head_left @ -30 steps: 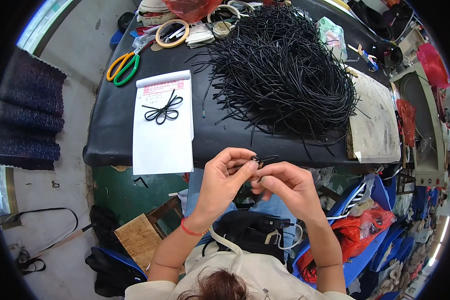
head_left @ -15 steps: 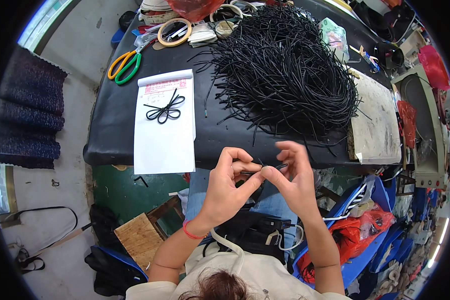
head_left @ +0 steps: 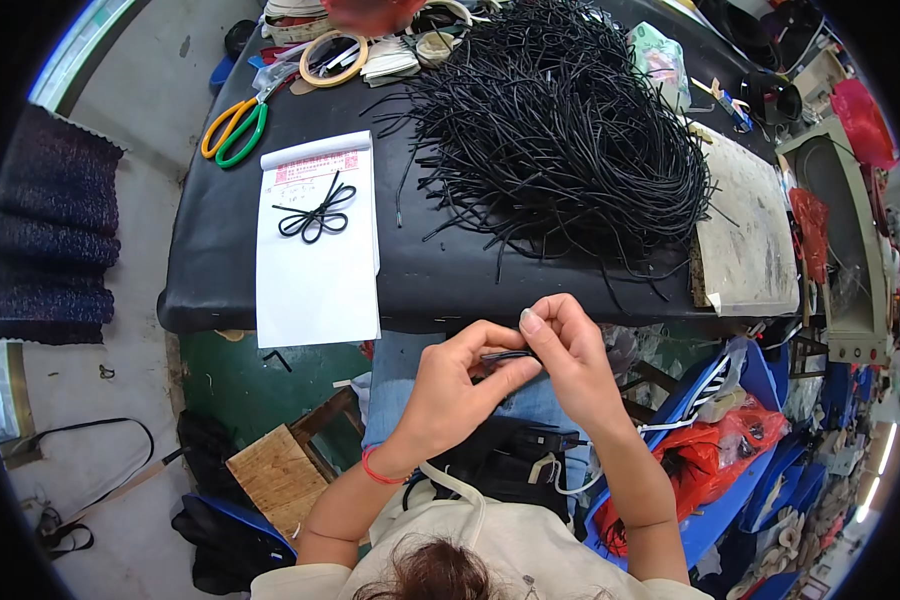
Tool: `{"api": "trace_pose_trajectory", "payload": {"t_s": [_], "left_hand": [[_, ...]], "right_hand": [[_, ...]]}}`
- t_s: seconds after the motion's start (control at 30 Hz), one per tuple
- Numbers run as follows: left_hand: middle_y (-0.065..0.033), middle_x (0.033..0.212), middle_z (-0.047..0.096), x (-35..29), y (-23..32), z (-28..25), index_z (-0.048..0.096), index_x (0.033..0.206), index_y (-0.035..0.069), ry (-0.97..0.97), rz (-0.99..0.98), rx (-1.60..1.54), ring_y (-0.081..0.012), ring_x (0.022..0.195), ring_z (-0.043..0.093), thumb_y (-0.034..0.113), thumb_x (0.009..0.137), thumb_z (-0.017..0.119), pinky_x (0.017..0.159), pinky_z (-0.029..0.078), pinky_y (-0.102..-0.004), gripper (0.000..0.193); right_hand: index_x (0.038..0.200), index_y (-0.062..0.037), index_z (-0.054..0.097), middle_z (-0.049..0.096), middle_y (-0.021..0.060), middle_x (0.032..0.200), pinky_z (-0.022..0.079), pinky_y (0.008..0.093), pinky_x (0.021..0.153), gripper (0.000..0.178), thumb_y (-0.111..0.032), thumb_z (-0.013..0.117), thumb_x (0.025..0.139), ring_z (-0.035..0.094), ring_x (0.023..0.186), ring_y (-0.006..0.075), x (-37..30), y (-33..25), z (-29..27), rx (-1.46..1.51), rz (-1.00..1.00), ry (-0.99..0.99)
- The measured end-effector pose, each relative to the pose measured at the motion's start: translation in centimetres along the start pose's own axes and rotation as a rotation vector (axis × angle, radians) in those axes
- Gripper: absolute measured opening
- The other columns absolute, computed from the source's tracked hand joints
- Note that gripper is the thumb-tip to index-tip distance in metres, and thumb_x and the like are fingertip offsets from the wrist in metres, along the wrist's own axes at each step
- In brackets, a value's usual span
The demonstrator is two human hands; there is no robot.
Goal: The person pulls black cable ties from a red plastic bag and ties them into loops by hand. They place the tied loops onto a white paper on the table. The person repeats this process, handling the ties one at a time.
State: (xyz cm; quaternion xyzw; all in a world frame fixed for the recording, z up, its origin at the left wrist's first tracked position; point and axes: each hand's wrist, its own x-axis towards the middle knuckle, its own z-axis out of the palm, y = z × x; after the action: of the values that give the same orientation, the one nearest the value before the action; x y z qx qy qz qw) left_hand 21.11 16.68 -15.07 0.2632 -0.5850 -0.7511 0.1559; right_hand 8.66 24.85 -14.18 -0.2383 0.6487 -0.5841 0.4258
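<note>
Black table [head_left: 425, 285] spans the upper frame, and just below its near edge, lower centre, the left hand [head_left: 455, 392] pinches a black cord [head_left: 507, 355] while the right hand [head_left: 580, 370], spread a moment ago, now closes thumb-to-index: fingertip work, its hold unclear.

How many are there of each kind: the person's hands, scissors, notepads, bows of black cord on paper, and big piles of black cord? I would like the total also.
Left hand and right hand: 2
Scissors: 1
Notepad: 1
Cord bow: 1
Cord pile: 1
Total: 6
</note>
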Motion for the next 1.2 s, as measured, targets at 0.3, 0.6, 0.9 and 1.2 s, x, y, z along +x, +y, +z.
{"api": "trace_pose_trajectory", "payload": {"t_s": [0.3, 0.6, 0.9, 1.2], "left_hand": [[-0.0041, 0.078, 0.065, -0.5, 0.0, -0.6, 0.062, 0.094, -0.003, -0.047, -0.062, -0.077, -0.0043, 0.070, 0.056, 0.012, 0.082, 0.067, 0.062, 0.046, -0.0200, 0.019], [-0.0045, 0.076, 0.064, -0.2, 0.8, -0.9, 0.062, 0.089, -0.003, -0.099, -0.161, -0.036, -0.0047, 0.067, 0.056, 0.019, 0.085, 0.066, 0.058, 0.045, -0.0184, 0.022], [0.0023, 0.067, 0.055, -0.6, -0.2, 0.7, 0.061, 0.088, 0.000, -0.067, -0.108, -0.260, -0.0026, 0.058, 0.048, 0.017, 0.088, 0.062, 0.052, 0.041, -0.0179, 0.017], [0.0025, 0.076, 0.055, -0.9, -1.0, 1.2, 0.059, 0.098, 0.001, 0.018, -0.044, -0.191, -0.0027, 0.065, 0.048, 0.010, 0.089, 0.059, 0.057, 0.041, -0.0186, 0.013]], "right_hand": [[0.086, -0.0024, 0.053, 0.048, -0.0035, 0.064, 0.032, 0.0182, 0.050, 0.021, -0.021, 0.051, 0.094, 0.040, 0.057, 0.0009, 0.1, -0.6, -0.4, 0.092, -0.051, 0.106], [0.069, -0.0025, 0.053, 0.048, -0.0043, 0.062, 0.031, 0.0193, 0.050, 0.025, -0.017, 0.063, 0.087, 0.038, 0.058, 0.0018, -0.9, 0.5, -1.1, -0.036, -0.047, -0.034], [0.061, -0.0051, 0.046, 0.043, -0.0060, 0.058, 0.026, 0.0206, 0.048, 0.033, -0.017, 0.063, 0.087, 0.032, 0.056, 0.0015, -1.1, 0.2, -0.6, 0.001, -0.163, 0.053], [0.068, -0.0044, 0.053, 0.048, -0.0052, 0.061, 0.028, 0.0192, 0.047, 0.025, -0.017, 0.061, 0.088, 0.036, 0.055, 0.0005, -0.3, -0.1, -1.9, 0.049, 0.055, 0.011]]}}
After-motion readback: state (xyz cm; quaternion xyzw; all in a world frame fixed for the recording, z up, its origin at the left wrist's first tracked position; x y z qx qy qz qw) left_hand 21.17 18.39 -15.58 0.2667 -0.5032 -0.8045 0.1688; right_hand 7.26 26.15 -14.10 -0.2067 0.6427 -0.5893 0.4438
